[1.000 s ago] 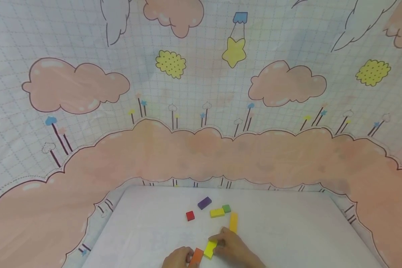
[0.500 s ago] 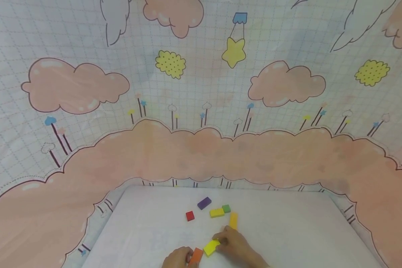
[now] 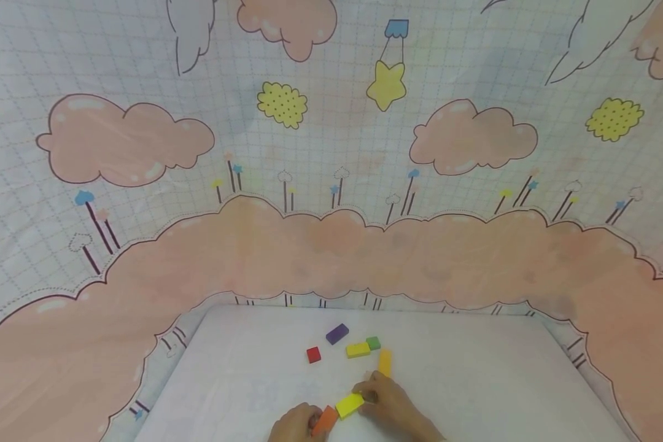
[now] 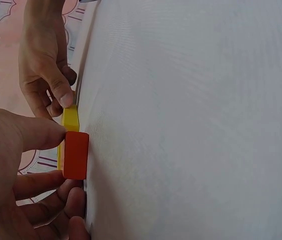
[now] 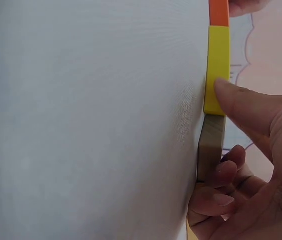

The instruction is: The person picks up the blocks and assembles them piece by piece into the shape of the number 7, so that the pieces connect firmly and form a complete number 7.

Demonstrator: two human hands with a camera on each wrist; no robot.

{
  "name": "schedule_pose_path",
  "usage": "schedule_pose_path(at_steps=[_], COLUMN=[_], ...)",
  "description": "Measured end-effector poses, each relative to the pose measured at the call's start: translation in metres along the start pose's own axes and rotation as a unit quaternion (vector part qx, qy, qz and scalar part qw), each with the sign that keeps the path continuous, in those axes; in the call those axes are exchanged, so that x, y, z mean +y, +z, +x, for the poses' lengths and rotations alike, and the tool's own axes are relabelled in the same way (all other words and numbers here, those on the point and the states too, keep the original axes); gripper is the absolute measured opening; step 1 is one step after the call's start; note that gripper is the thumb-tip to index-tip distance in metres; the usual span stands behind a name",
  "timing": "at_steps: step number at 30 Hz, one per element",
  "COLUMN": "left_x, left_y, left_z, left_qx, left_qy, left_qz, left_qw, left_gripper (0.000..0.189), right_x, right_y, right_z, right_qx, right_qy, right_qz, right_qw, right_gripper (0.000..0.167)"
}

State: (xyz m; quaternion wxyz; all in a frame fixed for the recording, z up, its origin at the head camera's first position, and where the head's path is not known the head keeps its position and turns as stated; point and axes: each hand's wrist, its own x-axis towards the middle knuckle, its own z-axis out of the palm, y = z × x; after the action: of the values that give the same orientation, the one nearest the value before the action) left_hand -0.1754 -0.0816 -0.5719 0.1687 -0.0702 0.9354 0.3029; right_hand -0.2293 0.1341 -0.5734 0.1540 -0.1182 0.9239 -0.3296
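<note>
Two bare hands meet above a white counter (image 3: 226, 368), well in from its far edge and midway between its left and right edges. The left hand's (image 3: 294, 423) grip is narrow, pinching a rectangular orange block (image 3: 324, 422) between thumb and fingers. The right hand's (image 3: 392, 402) grip is narrow too, holding a rectangular bright yellow block (image 3: 350, 405), whose end appears to touch the orange one. Beside the right fingers stands a brown wood-grained block (image 5: 212, 145); whether they hold it cannot be told. A long amber block (image 3: 385, 362) lies just beyond that hand. Nearer the far edge lie a red cube (image 3: 314, 355), a purple rectangular block (image 3: 337, 334), and a second yellow block (image 3: 358, 350) beside a green cube (image 3: 373, 343).
</note>
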Motion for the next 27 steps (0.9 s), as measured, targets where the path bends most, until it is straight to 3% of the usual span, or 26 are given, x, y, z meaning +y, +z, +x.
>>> schedule_pose_path(at_steps=[11, 19, 27], left_x=[-0.002, 0.003, 0.005], left_y=[-0.004, 0.000, 0.007], left_z=[0.004, 0.006, 0.010], left_qx=[-0.021, -0.030, -0.025], left_qy=[0.032, -0.006, -0.012], left_qz=[-0.018, -0.046, -0.052], left_qw=[0.9991, 0.9985, 0.9983], left_gripper=[0.033, 0.038, 0.038], right_x=[0.012, 0.021, 0.022], right_y=[-0.004, -0.011, -0.022], right_z=[0.004, 0.006, 0.009], right_qx=[0.017, 0.028, 0.017], right_qy=[0.007, 0.013, 0.026], right_qz=[0.000, 0.015, 0.017], right_qw=[0.9998, 0.9994, 0.9994], right_gripper=[0.030, 0.032, 0.034])
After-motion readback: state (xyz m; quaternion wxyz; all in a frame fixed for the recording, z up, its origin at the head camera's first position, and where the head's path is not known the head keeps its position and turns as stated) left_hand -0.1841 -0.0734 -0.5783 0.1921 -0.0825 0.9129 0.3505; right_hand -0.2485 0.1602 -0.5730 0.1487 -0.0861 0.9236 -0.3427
